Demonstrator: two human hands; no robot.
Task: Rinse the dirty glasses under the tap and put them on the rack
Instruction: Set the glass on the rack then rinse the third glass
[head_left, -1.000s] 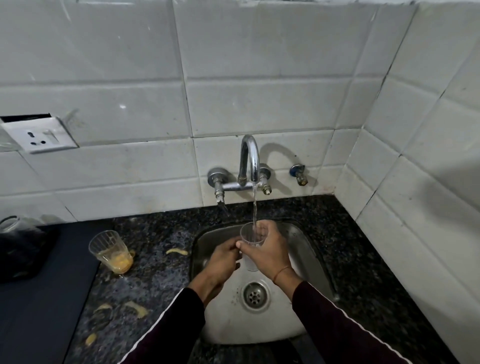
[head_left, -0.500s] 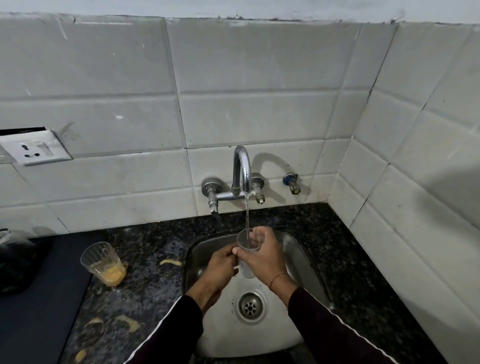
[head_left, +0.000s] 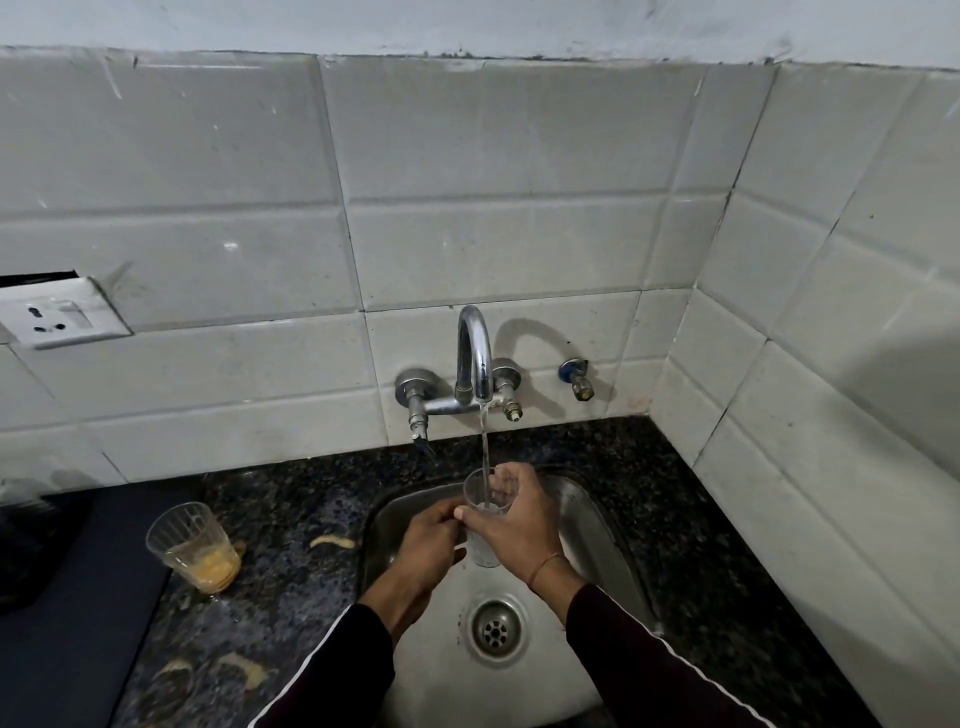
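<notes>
A clear glass stands upright under the chrome tap, and the running stream falls into its mouth. My right hand is wrapped around the glass from the right, over the steel sink. My left hand touches the glass's left side with curled fingers; how firmly it grips is unclear. A second glass with yellow residue in its bottom stands on the dark counter, left of the sink. No rack is in view.
Yellow peel scraps lie on the speckled granite counter. A dark mat covers the counter's left end. A wall socket sits at the left. Tiled walls close the back and right sides. The sink drain is uncovered.
Both hands keep the glass under the stream in the same pose. The view has tilted upward, so everything sits lower in the frame.
</notes>
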